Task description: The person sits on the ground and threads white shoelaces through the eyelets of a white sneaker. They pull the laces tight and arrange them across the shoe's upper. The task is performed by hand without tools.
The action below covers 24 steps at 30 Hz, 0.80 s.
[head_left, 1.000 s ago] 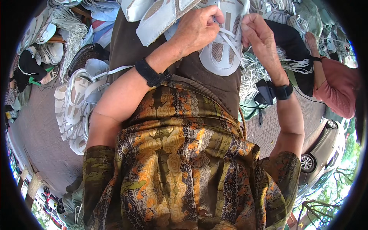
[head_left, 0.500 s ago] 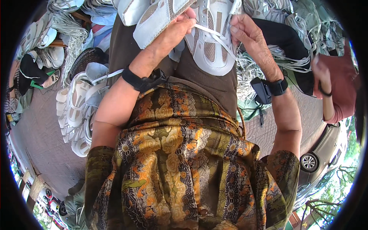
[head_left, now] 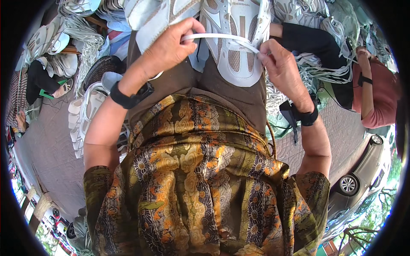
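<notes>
Across my lap lies a white and beige shoe upper, its rounded toe end toward me. A white shoelace stretches above it from hand to hand. One stretch is pinched in the fingers of my left hand, left of the upper. At the upper's right edge my right hand closes on the lace near where its strands cross. A second pale upper rests on my left thigh, partly behind my left hand.
Stacked uppers stand on the paved ground at my left. Bundled white laces hang at the far left, and more laces lie at my right. A person in a reddish top sits at the right, another person at the far left.
My left hand has moved left and down, drawing the lace out straighter. My right hand has come down slightly. The upper under my left hand has shifted left.
</notes>
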Tool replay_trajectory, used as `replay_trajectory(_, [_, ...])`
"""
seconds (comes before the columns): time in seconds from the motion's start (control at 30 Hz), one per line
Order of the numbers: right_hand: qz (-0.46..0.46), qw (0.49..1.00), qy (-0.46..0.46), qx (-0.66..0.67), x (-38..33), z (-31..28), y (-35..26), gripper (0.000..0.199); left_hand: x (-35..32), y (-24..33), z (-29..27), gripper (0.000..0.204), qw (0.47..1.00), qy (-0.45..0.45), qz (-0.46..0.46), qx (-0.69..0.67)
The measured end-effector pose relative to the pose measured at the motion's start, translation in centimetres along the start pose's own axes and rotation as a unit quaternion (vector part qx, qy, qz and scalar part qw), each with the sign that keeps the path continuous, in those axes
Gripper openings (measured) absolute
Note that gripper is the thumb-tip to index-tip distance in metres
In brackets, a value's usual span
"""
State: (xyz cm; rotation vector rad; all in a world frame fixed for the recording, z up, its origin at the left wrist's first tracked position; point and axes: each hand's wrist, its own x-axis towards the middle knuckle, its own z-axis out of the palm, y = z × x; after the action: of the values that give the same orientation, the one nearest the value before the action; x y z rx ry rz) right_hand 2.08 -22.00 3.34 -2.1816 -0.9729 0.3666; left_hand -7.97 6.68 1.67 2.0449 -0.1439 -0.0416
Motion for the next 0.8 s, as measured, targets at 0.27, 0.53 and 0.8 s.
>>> replay_trajectory(0.27, [0.067,0.992,0.004,-0.108,-1.3,-3.6,-1.1,0.016,-4.3,0.7,1.4,0.012,0.983,0.046,0.018,0.174])
replay_trajectory(0.53, [-0.051,0.882,0.221,-0.412,-4.0,-9.8,5.5,0.022,-9.5,-0.1,-2.4,0.025,0.898,0.122,0.077,0.415])
replay_trajectory(0.8, [0.249,0.787,0.248,-0.507,-17.0,-19.8,14.8,0.032,-18.5,-8.0,-10.5,0.015,0.75,0.104,-0.208,0.619])
